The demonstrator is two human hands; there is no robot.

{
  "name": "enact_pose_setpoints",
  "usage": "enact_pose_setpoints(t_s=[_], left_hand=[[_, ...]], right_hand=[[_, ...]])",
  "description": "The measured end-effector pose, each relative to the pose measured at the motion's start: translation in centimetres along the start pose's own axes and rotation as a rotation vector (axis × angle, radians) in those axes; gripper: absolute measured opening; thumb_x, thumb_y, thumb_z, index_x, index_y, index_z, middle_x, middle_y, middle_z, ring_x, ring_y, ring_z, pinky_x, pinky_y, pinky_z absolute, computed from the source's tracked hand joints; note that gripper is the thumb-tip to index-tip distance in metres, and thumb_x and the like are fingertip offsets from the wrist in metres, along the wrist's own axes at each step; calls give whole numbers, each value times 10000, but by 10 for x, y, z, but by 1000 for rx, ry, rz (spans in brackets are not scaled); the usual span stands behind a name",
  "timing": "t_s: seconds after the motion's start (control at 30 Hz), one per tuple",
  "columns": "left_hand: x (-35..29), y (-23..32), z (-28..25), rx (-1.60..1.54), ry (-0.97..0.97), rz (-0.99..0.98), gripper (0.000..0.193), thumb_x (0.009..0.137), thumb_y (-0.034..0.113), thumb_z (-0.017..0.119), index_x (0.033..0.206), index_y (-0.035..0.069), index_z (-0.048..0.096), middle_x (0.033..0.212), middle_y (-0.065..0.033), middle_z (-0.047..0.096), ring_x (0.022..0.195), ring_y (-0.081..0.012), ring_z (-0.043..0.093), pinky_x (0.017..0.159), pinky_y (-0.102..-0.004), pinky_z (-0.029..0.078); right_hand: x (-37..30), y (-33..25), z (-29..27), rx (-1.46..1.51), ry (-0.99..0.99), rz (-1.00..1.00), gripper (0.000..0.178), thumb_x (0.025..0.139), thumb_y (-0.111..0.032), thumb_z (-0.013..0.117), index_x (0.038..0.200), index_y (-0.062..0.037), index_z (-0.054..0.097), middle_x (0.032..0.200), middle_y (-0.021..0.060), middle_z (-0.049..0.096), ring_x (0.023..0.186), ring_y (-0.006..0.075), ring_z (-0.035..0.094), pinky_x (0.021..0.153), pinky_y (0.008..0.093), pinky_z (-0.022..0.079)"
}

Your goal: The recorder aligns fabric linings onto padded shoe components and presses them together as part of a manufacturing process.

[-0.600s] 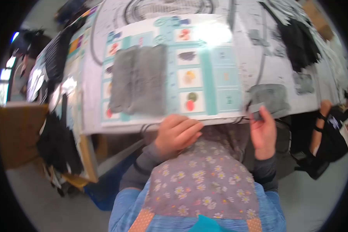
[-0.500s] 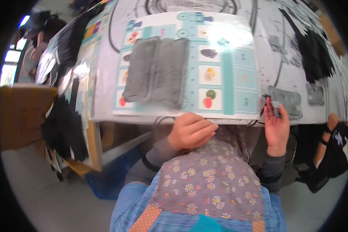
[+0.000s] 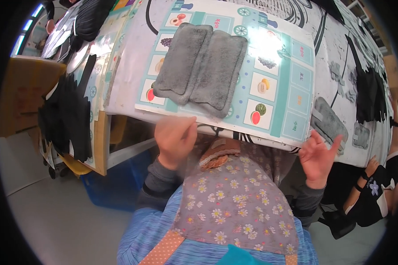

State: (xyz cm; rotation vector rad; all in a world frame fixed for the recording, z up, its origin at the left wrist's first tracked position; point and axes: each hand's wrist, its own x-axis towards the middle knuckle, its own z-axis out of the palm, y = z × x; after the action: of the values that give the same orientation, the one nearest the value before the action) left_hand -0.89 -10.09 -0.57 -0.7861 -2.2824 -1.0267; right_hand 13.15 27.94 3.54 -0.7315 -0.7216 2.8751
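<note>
Right hand now empty, fingers apart, off flat grey fuzzy pad. Left hand curled, grip unclear. Two grey fuzzy pads already paired on worktop.

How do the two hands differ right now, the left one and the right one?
The left hand is curled loosely, blurred, at the near edge of the picture mat; the right hand is open with fingers spread, beside the mat's corner. Both look empty, and both forearms wear dark ribbed cuffs.
</note>
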Motion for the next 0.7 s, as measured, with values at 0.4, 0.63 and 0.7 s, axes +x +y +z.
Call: enact_pose_setpoints(t_s=[0.4, 0.63, 0.7], left_hand=[[10, 11, 24, 94, -36, -31, 513, 657, 167, 966, 916, 73, 534, 843, -71, 553, 772, -267, 538, 688, -372, 455], [-4, -3, 27, 32, 10, -63, 545, 640, 192, 987, 901, 81, 521, 835, -66, 558, 752, -243, 539, 616, -350, 447], [-5, -4, 28, 5, 9, -64, 542, 638, 192, 986, 884, 89, 514, 819, -54, 561, 725, -239, 534, 609, -352, 448]], right_hand=[[25, 63, 92, -1777, -225, -467, 136, 871, -59, 724, 981, -3, 668, 898, 82, 670, 908, 240, 658, 792, 347, 511], [76, 134, 106, -1900, -755, -1156, 190, 776, -77, 677, 963, -68, 640, 935, 40, 596, 939, 241, 615, 810, 378, 483], [82, 138, 109, -1903, -773, -1198, 183, 784, -89, 672, 963, -74, 641, 933, 32, 601, 934, 237, 615, 808, 374, 478]])
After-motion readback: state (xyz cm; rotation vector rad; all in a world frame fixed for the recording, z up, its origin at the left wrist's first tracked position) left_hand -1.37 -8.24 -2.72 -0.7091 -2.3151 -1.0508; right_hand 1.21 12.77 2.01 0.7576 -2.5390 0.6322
